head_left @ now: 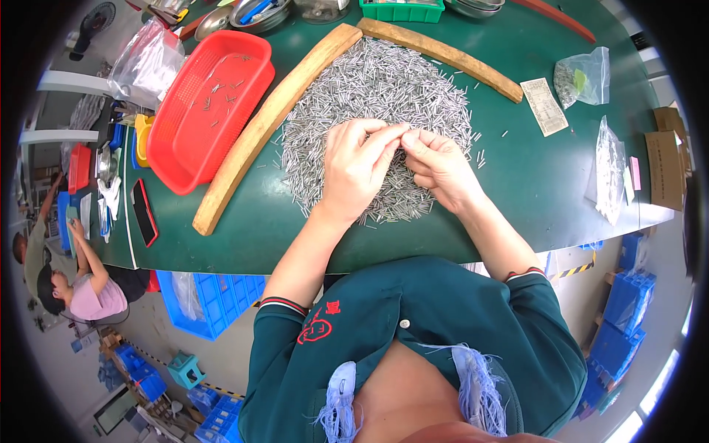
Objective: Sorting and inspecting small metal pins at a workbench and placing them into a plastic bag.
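I see both hands meet over the pile of metal pins (377, 111) on the green worktop (532, 184); left hand (354, 166) and right hand (439, 166) each have their grip pinched on pins.
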Demonstrator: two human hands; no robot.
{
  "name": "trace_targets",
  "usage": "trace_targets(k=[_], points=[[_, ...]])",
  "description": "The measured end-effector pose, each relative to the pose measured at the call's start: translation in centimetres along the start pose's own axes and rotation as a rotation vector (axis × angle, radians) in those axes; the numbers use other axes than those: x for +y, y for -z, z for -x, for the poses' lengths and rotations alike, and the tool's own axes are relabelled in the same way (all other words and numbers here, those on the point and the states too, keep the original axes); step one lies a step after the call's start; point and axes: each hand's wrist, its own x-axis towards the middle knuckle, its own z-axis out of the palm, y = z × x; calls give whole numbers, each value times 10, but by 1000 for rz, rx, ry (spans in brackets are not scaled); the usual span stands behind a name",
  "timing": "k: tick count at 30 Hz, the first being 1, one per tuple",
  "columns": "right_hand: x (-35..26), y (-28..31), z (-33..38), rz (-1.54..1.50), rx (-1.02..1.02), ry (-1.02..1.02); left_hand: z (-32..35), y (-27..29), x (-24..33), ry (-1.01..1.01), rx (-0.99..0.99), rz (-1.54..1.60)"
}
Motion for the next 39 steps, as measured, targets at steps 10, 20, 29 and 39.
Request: trace_targets(k=[10, 20, 29, 39], points=[[-11, -2, 3, -285, -114, -210, 1, -3, -2, -28, 48, 150], [-7, 16, -8, -720, -290, -247, 4, 10, -29, 185, -289, -365], [-5, 18, -9, -700, -328, -228, 4, 7, -23, 72, -370, -138], [-10, 11, -3, -670, -275, -196, -1, 8, -17, 217, -90, 107]])
